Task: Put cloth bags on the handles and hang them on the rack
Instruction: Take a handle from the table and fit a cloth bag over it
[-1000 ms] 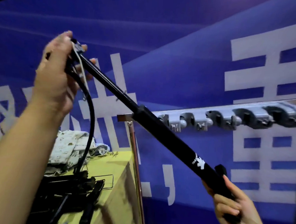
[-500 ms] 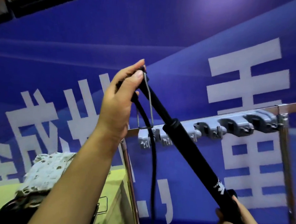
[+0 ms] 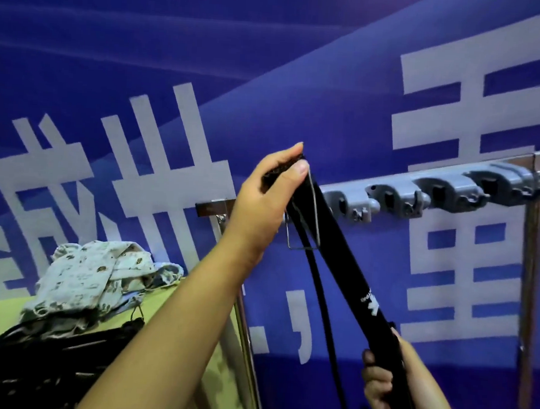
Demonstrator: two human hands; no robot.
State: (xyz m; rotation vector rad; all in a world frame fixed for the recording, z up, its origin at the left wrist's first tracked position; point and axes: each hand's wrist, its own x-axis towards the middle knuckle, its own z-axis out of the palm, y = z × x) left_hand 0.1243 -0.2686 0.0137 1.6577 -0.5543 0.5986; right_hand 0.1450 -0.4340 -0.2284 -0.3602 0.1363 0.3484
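Blue wall behind, my left hand (image 3: 271, 185) now pinches the handle (image 3: 347, 266) top mid-frame, nearer the rack (image 3: 421, 194) than before, my right hand (image 3: 389, 398) grips its bottom, so hanging looks close.

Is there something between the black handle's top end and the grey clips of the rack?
Nothing visible blocks it. The left hand grips the top of the black handle, right beside the leftmost clip of the rack; the clips look empty. The right hand holds the lower end.
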